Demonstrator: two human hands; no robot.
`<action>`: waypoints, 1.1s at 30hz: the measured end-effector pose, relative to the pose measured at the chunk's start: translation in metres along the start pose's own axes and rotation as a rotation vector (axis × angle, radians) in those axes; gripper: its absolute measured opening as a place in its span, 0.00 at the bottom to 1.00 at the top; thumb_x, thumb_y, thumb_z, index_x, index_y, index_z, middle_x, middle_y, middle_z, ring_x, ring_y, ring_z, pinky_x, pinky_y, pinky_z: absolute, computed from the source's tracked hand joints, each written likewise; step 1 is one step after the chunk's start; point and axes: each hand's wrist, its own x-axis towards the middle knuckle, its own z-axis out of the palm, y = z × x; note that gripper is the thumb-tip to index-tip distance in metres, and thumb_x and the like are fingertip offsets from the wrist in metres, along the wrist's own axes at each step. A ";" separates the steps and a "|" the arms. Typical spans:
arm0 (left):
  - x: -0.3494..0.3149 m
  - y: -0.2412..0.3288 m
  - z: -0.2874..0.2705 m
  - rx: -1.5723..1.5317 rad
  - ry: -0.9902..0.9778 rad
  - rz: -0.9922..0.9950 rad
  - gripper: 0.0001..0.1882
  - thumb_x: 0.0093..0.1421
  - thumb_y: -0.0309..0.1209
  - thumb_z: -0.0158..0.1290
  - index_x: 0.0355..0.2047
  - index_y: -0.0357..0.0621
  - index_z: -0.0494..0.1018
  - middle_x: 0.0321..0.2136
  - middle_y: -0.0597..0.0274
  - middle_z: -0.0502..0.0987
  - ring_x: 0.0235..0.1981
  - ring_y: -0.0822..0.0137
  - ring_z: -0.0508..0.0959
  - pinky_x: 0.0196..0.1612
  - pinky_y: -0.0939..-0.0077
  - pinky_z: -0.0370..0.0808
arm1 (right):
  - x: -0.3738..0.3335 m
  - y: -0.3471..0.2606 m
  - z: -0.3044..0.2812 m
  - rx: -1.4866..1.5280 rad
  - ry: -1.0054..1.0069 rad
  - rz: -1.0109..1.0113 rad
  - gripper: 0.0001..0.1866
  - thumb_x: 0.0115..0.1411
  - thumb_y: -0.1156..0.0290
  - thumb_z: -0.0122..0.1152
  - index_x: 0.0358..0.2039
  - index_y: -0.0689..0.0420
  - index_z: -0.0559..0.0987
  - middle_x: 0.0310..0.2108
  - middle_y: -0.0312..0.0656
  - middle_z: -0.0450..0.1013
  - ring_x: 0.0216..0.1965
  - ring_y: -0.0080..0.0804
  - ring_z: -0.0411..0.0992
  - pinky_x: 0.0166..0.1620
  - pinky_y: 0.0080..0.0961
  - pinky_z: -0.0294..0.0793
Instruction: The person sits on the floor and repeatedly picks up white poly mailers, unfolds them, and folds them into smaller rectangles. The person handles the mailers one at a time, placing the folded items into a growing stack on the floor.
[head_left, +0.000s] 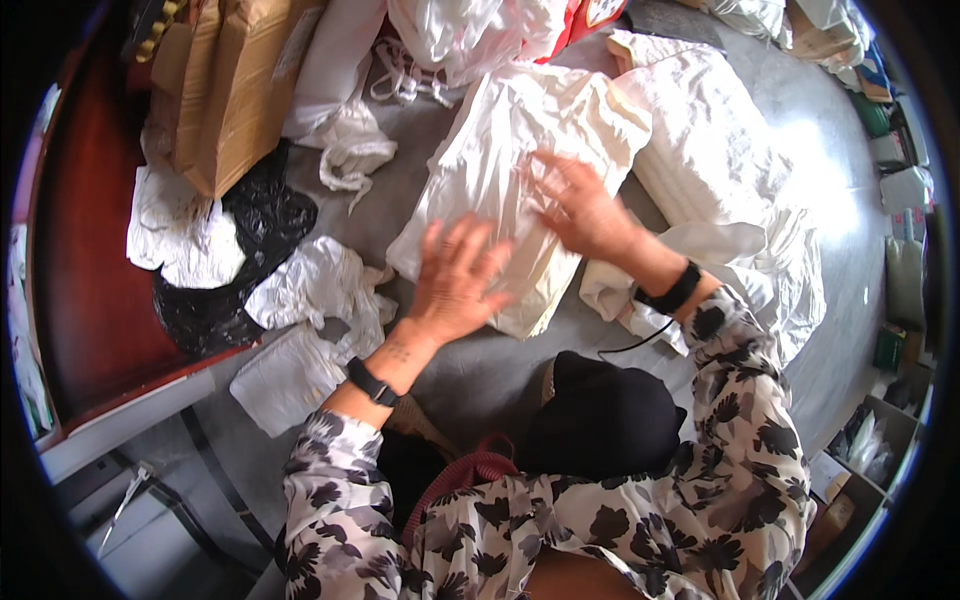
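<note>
One white, creased bundle (515,215) here, right at the middle of things, lying on the grey floor (850,270) with its far end reaching up toward twelve o'clock; fabric or plastic, I cannot tell. Two hands over it! From the left hand (460,275), the bundle's middle lies toward one o'clock; from the right hand (578,208), it's over at nine to ten. Left hand: palm down, fingers well apart, nothing seen in its grasp. Right hand: fingers spread too, blurred, no grip on anything that I can see. Whether either presses on the bundle, I cannot tell. Two black wristbands (373,383), one per wrist, and a single dark cable (640,345) by the right one.

Outward now! One long, pale roll (690,130) at two o'clock, just beside the bundle. At twelve, one puffy white bag (470,35), red showing beside it. Swing to ten: one white scrap (355,150), and past it one brown carton (235,95). Down at eight to nine, one black plastic bag (185,320) with one white piece (185,235) lying on it, and two more crumpled white pieces (325,285) nearby. Farthest out at nine, one reddish-brown surface (90,250); at four, grey shelving (885,430) with things in it.
</note>
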 end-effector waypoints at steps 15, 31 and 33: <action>0.007 -0.014 0.092 -0.169 -0.374 0.049 0.62 0.30 0.67 0.65 0.68 0.72 0.54 0.72 0.60 0.37 0.72 0.49 0.30 0.70 0.50 0.45 | 0.105 0.116 0.023 -0.640 -0.459 0.533 0.36 0.60 0.43 0.53 0.63 0.51 0.66 0.66 0.48 0.57 0.70 0.40 0.49 0.68 0.43 0.45; 0.023 -0.042 0.051 0.119 -0.076 -0.286 0.43 0.56 0.57 0.53 0.67 0.53 0.57 0.70 0.54 0.48 0.72 0.54 0.43 0.69 0.42 0.29 | 0.023 0.053 0.034 -0.349 -0.330 -0.091 0.38 0.57 0.57 0.62 0.67 0.50 0.60 0.69 0.53 0.51 0.69 0.49 0.49 0.67 0.50 0.48; 0.015 -0.048 0.048 -0.002 -0.159 -0.385 0.51 0.53 0.60 0.56 0.71 0.54 0.48 0.72 0.50 0.36 0.73 0.51 0.38 0.68 0.38 0.35 | -0.016 0.058 0.030 -0.396 -0.441 0.235 0.40 0.56 0.56 0.63 0.68 0.47 0.59 0.69 0.53 0.49 0.70 0.50 0.47 0.68 0.52 0.45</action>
